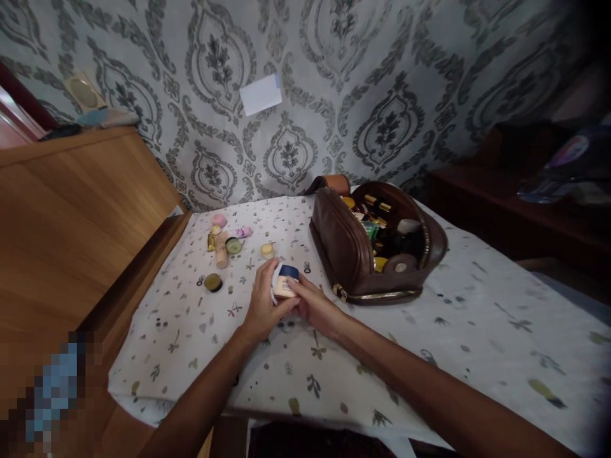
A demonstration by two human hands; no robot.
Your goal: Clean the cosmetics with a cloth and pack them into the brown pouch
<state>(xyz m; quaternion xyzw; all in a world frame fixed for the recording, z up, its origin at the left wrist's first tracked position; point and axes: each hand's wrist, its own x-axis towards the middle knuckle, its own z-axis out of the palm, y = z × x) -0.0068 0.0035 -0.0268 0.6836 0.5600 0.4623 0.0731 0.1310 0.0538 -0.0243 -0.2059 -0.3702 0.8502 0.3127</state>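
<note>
Between both hands, just above the bed-like surface, is a small cream-coloured jar [286, 286] with a dark blue lid. My left hand [261, 304] curls round its left side, pressing a crumpled white cloth or wipe [275, 283] against it. Fingers of my right hand [319, 306] close on the jar's front and right side. Left of the hands lie a round dark-rimmed tin [213, 282], a small yellow pot [267, 250], a green-topped round container [233, 245], a beige bottle [221, 253] and a pink-purple tube [240, 233].
An unzipped brown toiletry bag [344, 245] full of cosmetics stands right of the hands. Patterned white cloth [305, 381] covers the surface. A wooden panel [86, 216] borders the left, patterned wallpaper [286, 152] the back. A dark red ledge [477, 203] is at right.
</note>
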